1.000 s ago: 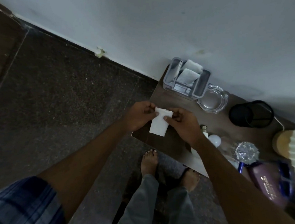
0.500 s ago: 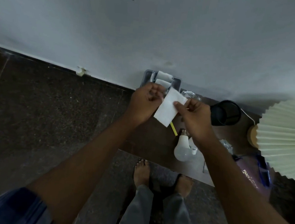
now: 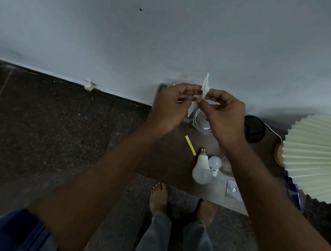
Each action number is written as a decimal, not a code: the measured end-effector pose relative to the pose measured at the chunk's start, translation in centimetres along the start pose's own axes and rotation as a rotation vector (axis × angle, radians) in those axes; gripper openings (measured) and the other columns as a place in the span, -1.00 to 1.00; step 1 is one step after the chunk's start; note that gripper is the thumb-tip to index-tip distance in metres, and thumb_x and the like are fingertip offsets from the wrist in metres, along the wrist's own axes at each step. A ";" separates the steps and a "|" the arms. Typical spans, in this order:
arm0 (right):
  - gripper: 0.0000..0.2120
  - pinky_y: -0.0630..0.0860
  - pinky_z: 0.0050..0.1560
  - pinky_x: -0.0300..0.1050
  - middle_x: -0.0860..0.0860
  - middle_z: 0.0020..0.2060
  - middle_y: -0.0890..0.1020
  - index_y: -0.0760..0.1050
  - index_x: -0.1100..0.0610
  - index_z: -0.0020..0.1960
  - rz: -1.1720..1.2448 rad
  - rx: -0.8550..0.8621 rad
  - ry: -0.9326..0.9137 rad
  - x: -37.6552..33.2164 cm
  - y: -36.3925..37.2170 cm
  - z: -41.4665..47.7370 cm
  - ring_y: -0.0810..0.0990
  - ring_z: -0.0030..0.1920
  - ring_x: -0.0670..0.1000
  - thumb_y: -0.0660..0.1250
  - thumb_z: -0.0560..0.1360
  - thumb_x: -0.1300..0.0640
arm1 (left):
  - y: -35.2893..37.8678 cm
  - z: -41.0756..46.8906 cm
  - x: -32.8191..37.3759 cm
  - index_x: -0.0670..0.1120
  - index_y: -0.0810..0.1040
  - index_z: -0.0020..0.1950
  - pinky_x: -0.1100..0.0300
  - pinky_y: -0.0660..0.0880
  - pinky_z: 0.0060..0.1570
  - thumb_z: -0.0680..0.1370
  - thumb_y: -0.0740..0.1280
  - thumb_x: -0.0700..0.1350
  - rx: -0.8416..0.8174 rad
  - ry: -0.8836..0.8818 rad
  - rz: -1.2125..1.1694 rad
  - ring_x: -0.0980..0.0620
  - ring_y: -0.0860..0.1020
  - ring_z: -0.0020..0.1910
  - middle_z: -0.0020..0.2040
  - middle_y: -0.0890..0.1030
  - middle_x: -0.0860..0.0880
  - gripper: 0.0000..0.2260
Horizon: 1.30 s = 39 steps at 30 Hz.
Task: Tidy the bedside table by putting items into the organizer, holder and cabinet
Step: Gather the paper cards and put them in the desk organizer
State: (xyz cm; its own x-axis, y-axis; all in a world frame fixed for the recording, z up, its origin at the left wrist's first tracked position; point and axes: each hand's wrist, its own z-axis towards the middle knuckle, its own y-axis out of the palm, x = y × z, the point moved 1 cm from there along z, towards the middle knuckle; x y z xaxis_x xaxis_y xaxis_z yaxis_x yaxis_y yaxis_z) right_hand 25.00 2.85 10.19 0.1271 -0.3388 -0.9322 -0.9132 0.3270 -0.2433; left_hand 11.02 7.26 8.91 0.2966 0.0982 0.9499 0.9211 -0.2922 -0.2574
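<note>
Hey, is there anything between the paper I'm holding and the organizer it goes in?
Nothing visible does. The left hand and right hand pinch the paper above the organizer. The left hand hides most of it, so its slots cannot be checked. The glass dish sits beside it.
</note>
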 end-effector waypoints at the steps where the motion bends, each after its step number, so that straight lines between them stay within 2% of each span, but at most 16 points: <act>1: -0.73 0.62 -0.19 -0.22 0.01 -0.03 0.74 0.65 0.22 0.16 -0.023 -0.011 -0.008 0.0 0.0 0.1 0.70 -0.24 -0.12 0.52 0.47 0.22 | 0.0 0.2 0.0 -0.19 0.64 0.26 0.06 0.64 0.15 0.53 0.25 -0.43 -0.002 0.003 0.015 0.05 0.70 0.08 0.09 0.71 -0.01 -0.63; 4: -0.68 0.68 0.03 -0.01 0.01 0.04 0.73 0.63 0.20 0.21 -0.084 -0.037 -0.019 0.2 0.1 0.4 0.74 -0.13 0.00 0.52 0.47 0.21 | 0.2 0.6 -0.5 -0.17 0.65 0.24 0.02 0.65 0.12 0.53 0.26 -0.41 -0.006 0.002 0.049 0.10 0.71 0.03 0.00 0.70 0.06 -0.64; 7: -0.65 0.66 0.07 0.06 0.02 0.07 0.72 0.62 0.21 0.23 -0.083 -0.036 0.003 0.5 0.3 0.8 0.74 -0.10 0.05 0.53 0.46 0.19 | 0.7 1.0 -1.0 -0.17 0.64 0.27 0.00 0.64 0.15 0.53 0.25 -0.41 -0.015 -0.012 0.057 0.08 0.71 0.03 0.05 0.72 -0.01 -0.63; 13: -0.67 0.65 0.07 0.06 0.06 0.08 0.71 0.61 0.24 0.23 -0.136 -0.027 -0.017 1.9 0.5 1.8 0.73 -0.08 0.07 0.50 0.48 0.26 | 1.3 1.5 -2.2 -0.19 0.61 0.31 -0.09 0.61 0.17 0.57 0.26 -0.41 -0.038 -0.021 0.086 0.00 0.70 0.07 0.16 0.71 -0.09 -0.64; 17: -0.67 0.68 -0.01 0.02 0.04 0.07 0.71 0.61 0.22 0.24 -0.133 -0.035 -0.010 3.1 1.0 2.5 0.74 -0.13 0.07 0.49 0.49 0.27 | 1.3 2.0 -2.8 -0.21 0.60 0.32 -0.04 0.61 0.20 0.59 0.27 -0.38 -0.045 -0.029 0.124 0.01 0.69 0.09 0.17 0.70 -0.10 -0.67; 21: -0.68 0.68 -0.14 -0.10 -0.15 -0.10 0.71 0.62 0.17 0.22 -0.119 -0.039 0.005 4.4 1.7 2.7 0.72 -0.20 0.11 0.48 0.48 0.29 | 1.2 2.3 -3.7 -0.24 0.59 0.30 0.02 0.61 0.21 0.57 0.27 -0.40 -0.050 -0.002 0.168 0.01 0.67 0.14 0.17 0.69 -0.13 -0.68; 24: -0.64 0.67 -0.08 -0.15 -0.25 -0.10 0.67 0.61 0.07 0.23 -0.146 -0.046 -0.016 5.2 1.9 2.3 0.71 -0.14 -0.06 0.50 0.46 0.23 | 1.1 2.2 -4.2 -0.24 0.58 0.31 0.03 0.59 0.24 0.55 0.26 -0.43 -0.062 0.041 0.204 0.02 0.63 0.23 0.20 0.68 -0.12 -0.65; 26: -0.64 0.69 -0.01 -0.05 -0.21 -0.03 0.68 0.60 0.06 0.24 -0.141 -0.056 -0.006 5.6 1.9 2.1 0.71 -0.09 -0.13 0.50 0.45 0.20 | 1.2 2.0 -4.5 -0.23 0.58 0.31 0.04 0.57 0.27 0.54 0.24 -0.44 -0.070 0.062 0.216 0.03 0.61 0.26 0.22 0.67 -0.11 -0.62; 29: -0.63 0.68 0.01 0.08 -0.05 0.06 0.70 0.59 0.11 0.26 -0.120 -0.055 0.006 6.0 1.6 2.0 0.72 -0.04 -0.03 0.50 0.47 0.19 | 1.4 1.6 -4.9 -0.21 0.58 0.32 0.12 0.57 0.27 0.52 0.25 -0.43 -0.074 0.076 0.241 0.05 0.60 0.26 0.24 0.66 -0.08 -0.59; 34: -0.63 0.68 0.00 0.09 0.00 0.07 0.71 0.56 0.16 0.30 -0.145 -0.057 0.010 6.0 1.5 2.0 0.73 -0.08 -0.04 0.47 0.50 0.22 | 1.6 1.4 -5.1 -0.21 0.57 0.33 0.20 0.56 0.27 0.52 0.26 -0.41 -0.061 0.067 0.224 0.07 0.59 0.27 0.25 0.65 -0.07 -0.61; 39: -0.64 0.68 0.00 0.11 -0.01 0.08 0.71 0.57 0.16 0.30 -0.130 -0.075 0.011 6.0 1.4 1.9 0.73 -0.10 -0.04 0.44 0.51 0.24 | 1.8 1.1 -4.7 -0.21 0.57 0.32 0.15 0.56 0.29 0.52 0.24 -0.43 -0.071 0.068 0.214 0.05 0.59 0.29 0.25 0.65 -0.07 -0.60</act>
State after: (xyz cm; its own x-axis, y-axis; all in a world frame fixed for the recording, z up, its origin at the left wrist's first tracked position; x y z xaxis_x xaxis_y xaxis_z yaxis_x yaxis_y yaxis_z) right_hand 25.24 2.91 3.75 0.2422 -0.3834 -0.8912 -0.9156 0.2135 -0.3407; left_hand 11.50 7.29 3.80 0.4636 -0.0367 0.8853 0.8182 -0.3658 -0.4436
